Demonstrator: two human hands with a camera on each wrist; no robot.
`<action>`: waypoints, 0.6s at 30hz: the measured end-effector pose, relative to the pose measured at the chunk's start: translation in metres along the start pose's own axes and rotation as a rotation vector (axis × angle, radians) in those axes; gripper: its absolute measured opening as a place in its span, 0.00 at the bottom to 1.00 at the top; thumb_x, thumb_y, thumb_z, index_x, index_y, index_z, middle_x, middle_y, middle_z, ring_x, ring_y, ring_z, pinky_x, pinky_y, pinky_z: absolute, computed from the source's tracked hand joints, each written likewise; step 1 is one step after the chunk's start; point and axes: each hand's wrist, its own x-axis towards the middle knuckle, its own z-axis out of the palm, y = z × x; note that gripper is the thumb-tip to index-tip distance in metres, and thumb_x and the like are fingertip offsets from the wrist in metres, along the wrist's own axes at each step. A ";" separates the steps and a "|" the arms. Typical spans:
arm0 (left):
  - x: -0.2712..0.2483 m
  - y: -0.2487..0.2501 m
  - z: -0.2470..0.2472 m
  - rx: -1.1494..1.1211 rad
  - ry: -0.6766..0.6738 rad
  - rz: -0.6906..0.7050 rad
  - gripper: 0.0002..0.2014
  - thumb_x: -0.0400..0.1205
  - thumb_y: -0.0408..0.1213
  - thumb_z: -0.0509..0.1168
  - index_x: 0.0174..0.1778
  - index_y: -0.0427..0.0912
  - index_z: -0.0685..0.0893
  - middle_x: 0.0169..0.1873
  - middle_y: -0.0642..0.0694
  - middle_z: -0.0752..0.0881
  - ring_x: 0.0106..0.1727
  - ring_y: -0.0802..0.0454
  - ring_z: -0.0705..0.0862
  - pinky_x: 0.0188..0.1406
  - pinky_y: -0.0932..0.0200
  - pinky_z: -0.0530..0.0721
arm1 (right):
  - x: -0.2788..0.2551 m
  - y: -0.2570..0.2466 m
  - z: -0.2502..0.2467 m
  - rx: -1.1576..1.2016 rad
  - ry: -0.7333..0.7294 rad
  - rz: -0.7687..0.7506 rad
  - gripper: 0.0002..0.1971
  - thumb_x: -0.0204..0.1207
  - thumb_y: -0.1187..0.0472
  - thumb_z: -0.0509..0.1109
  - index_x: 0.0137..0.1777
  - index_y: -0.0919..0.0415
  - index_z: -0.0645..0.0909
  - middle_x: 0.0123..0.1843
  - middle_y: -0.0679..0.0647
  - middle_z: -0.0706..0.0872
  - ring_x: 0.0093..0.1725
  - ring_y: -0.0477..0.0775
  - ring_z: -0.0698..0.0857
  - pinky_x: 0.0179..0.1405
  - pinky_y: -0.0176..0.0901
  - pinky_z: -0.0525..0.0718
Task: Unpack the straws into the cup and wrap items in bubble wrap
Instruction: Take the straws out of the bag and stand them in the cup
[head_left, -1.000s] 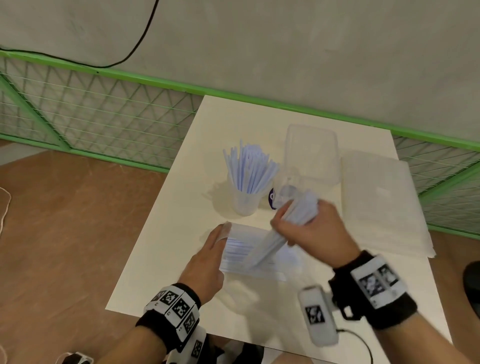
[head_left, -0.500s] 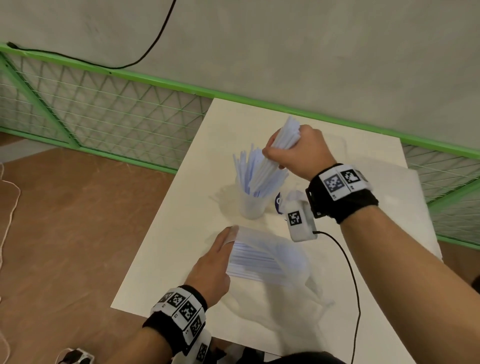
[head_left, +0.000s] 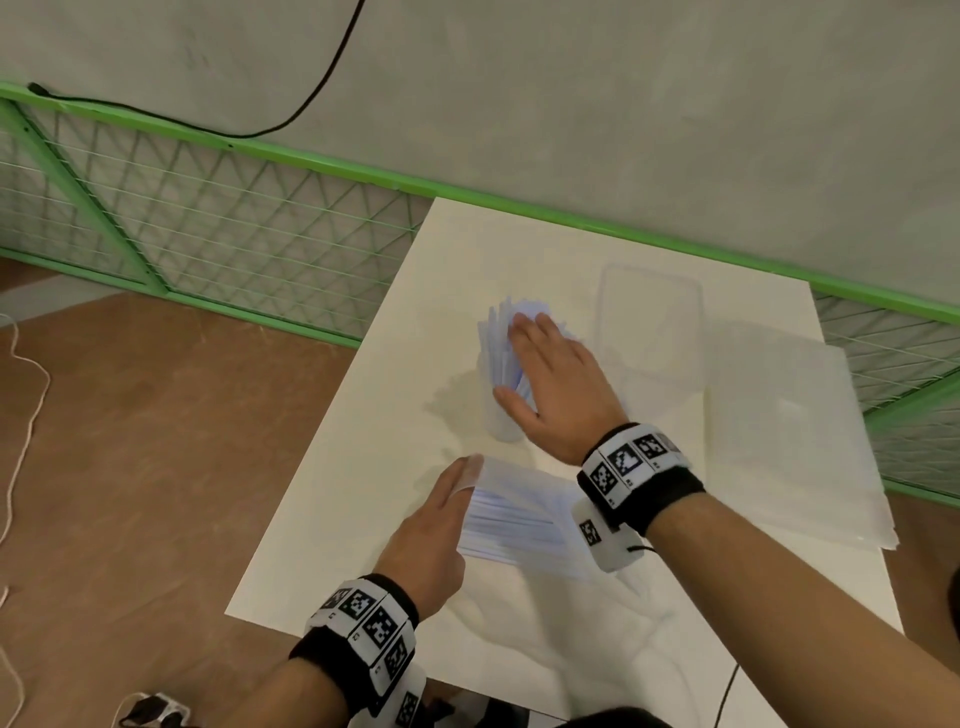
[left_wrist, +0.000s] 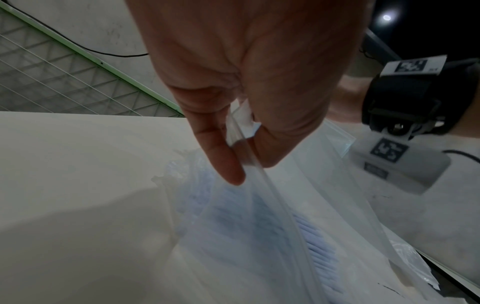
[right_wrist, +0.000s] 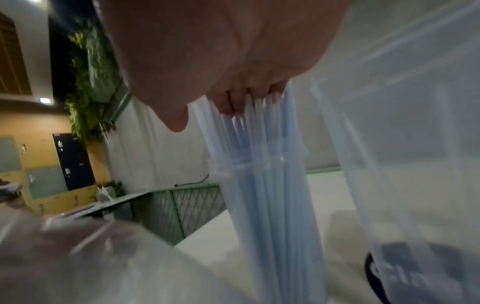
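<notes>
A clear plastic cup (head_left: 503, 423) (right_wrist: 259, 185) stands mid-table, full of pale blue straws (head_left: 501, 338) (right_wrist: 262, 156). My right hand (head_left: 550, 374) (right_wrist: 233, 96) lies flat on the straw tops, fingers straight, palm pressing down. Nearer me lies a clear plastic bag (head_left: 519, 512) (left_wrist: 259, 236) with several straws left inside. My left hand (head_left: 441, 512) (left_wrist: 241, 156) pinches the bag's open edge between thumb and forefinger and holds it up off the white table (head_left: 332, 519).
A clear rectangular container (head_left: 649, 317) (right_wrist: 405, 144) stands behind the cup. A stack of bubble wrap sheets (head_left: 789, 431) covers the table's right side. A dark round object (right_wrist: 405, 273) sits by the container. A green mesh fence (head_left: 208, 228) borders the table.
My right hand carried a bunch of straws from the bag up into the cup, let go, and now lies flat on the straw tops. The left hand stayed on the bag.
</notes>
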 end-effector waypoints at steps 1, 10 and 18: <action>0.000 0.000 -0.001 -0.001 0.001 -0.002 0.51 0.72 0.18 0.56 0.85 0.62 0.45 0.83 0.68 0.44 0.59 0.46 0.83 0.55 0.53 0.84 | -0.002 0.000 0.004 0.006 -0.006 0.000 0.40 0.80 0.35 0.43 0.86 0.59 0.51 0.88 0.52 0.51 0.87 0.52 0.47 0.83 0.57 0.55; -0.005 0.005 -0.003 -0.013 -0.002 -0.009 0.49 0.74 0.18 0.56 0.86 0.59 0.45 0.84 0.66 0.44 0.63 0.47 0.82 0.58 0.54 0.83 | 0.009 -0.021 0.005 -0.003 0.169 -0.051 0.35 0.84 0.45 0.54 0.86 0.59 0.51 0.88 0.51 0.50 0.87 0.53 0.48 0.84 0.55 0.53; -0.006 0.004 -0.005 0.007 -0.008 -0.026 0.50 0.74 0.18 0.56 0.86 0.60 0.44 0.85 0.66 0.43 0.61 0.46 0.83 0.58 0.54 0.83 | 0.025 -0.026 0.006 -0.040 0.151 0.029 0.34 0.85 0.41 0.50 0.86 0.57 0.51 0.88 0.49 0.53 0.87 0.52 0.47 0.82 0.53 0.44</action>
